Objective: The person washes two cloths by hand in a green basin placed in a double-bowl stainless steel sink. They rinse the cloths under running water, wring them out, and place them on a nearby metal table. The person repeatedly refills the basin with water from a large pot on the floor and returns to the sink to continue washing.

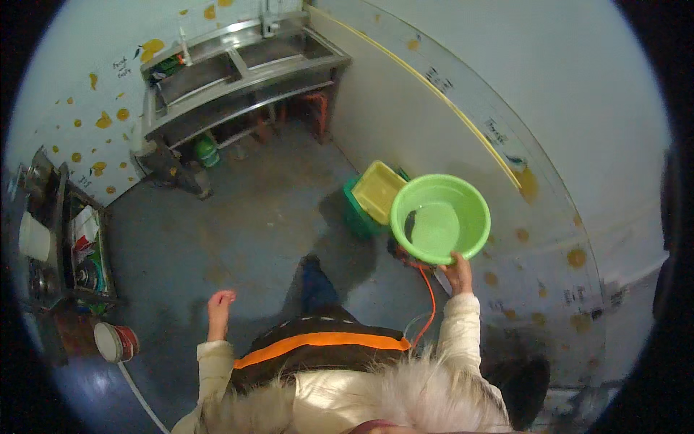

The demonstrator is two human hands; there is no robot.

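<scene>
A light green plastic basin (440,214) is held out at the right, tilted so that its inside faces me. My right hand (460,274) grips its near rim, the thumb over the edge. Inside, a small dark patch shows at the left of the base; I cannot tell what it is. My left hand (219,312) hangs over the floor at the left with fingers loosely curled and nothing visible in it. Just beyond the green basin, a yellow plastic tub (377,191) rests on a darker green container (358,217), partly hidden by it.
A steel double-bowl sink (244,73) stands against the back wall, a green bucket (207,151) beneath it. At the left are a shelf unit (68,238) with kitchenware and a white-and-red bucket (116,342). An orange cord (432,298) runs near my right arm, beside the wall.
</scene>
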